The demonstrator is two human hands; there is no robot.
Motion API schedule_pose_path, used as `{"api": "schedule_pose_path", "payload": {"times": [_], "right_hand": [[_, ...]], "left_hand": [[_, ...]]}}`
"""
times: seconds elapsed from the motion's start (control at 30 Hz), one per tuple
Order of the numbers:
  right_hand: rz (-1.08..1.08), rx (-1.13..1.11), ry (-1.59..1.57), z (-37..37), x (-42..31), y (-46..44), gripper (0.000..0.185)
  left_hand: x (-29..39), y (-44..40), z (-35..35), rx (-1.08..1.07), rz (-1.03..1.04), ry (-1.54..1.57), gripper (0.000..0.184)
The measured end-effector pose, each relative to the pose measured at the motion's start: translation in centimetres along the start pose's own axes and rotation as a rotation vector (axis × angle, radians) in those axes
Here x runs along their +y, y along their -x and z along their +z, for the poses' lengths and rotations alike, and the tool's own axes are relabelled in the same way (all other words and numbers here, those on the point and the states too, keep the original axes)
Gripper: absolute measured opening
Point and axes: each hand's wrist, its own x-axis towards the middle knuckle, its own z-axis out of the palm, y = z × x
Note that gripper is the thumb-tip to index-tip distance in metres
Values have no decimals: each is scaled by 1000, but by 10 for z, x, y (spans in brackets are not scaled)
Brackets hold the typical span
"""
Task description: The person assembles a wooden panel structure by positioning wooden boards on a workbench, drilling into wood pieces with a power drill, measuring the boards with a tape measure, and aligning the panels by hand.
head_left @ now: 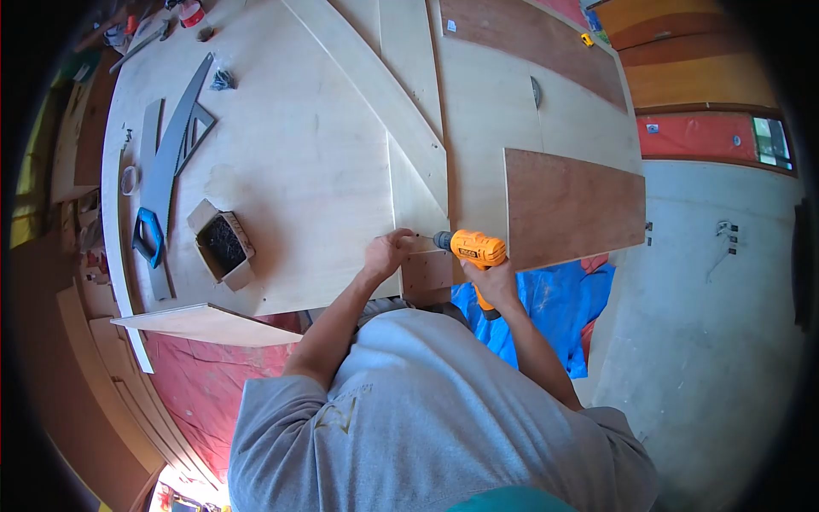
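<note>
My right hand [495, 282] is wrapped round the grip of an orange cordless drill [478, 247], whose dark chuck points left. At the drill's tip, my left hand [388, 253] is closed with fingers pinched together. What they hold, if anything, is too small to make out. Both hands are over the near end of a pale wooden strip [408, 192], close to the table's front edge. Just below the drill's tip is a small brown wooden block [426, 273]. A long, pale angled board [375, 77] runs down towards the hands from the top.
An open cardboard box [241, 271] of dark screws or nails stands on the plywood table [299, 171]. Left of it lie a handsaw [181, 136] with a blue handle and a set square [198, 128]. Brown panels [572, 209] lie right; a blue tarp [546, 316] is below.
</note>
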Motion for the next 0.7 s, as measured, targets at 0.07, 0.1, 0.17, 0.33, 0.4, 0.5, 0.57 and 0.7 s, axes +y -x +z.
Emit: {"api": "schedule_pose_path", "payload": {"times": [0.07, 0.1, 0.17, 0.33, 0.4, 0.5, 0.57, 0.7], "right_hand": [[43, 15, 20, 4, 7, 1, 35], [-10, 18, 29, 5, 10, 0, 35], [-61, 21, 37, 5, 12, 2, 35], [-32, 46, -12, 12, 12, 6, 34], [-46, 54, -8, 14, 8, 8, 32], [-94, 73, 36, 18, 14, 8, 28], [-129, 84, 74, 20, 18, 9, 28], [-35, 62, 177, 19, 0, 17, 29]], "left_hand": [[2, 0, 0, -11, -20, 3, 35], [4, -1, -1, -20, -34, 11, 37], [10, -4, -4, -49, -14, -25, 37], [12, -11, -3, -78, 42, -61, 37], [11, -12, -1, -86, 50, -69, 37], [10, -13, 1, -90, 51, -63, 37], [11, -12, 2, -72, 56, -63, 35], [3, -13, 7, -11, 119, -85, 33]]}}
